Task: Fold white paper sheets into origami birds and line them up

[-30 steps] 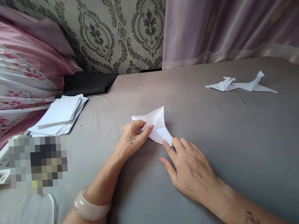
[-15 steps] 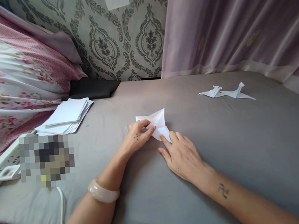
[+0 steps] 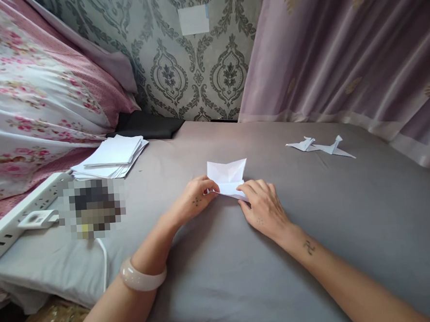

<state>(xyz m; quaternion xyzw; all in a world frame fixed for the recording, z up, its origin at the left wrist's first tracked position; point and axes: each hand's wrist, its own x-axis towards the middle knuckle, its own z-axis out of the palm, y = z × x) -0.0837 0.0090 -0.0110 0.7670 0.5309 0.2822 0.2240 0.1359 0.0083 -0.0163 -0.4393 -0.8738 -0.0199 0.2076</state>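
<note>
Paper [image 3: 227, 172], near edge [image 3: 229, 193] in narrow pinch of left hand [image 3: 194, 195] and right hand [image 3: 265, 206], wide grey cloth [image 3: 342, 221] around.

I monitor one view, head. The camera is worn above the near edge of the surface [image 3: 225, 277] and faces forward and down across it. The left hand [image 3: 193, 201] and right hand [image 3: 263, 206] register mid-frame, at arm's reach. The near edge enters at lower left; the far edge crosses the upper half, with the patterned wall [image 3: 142, 39] beyond, farther from the lens.
</note>
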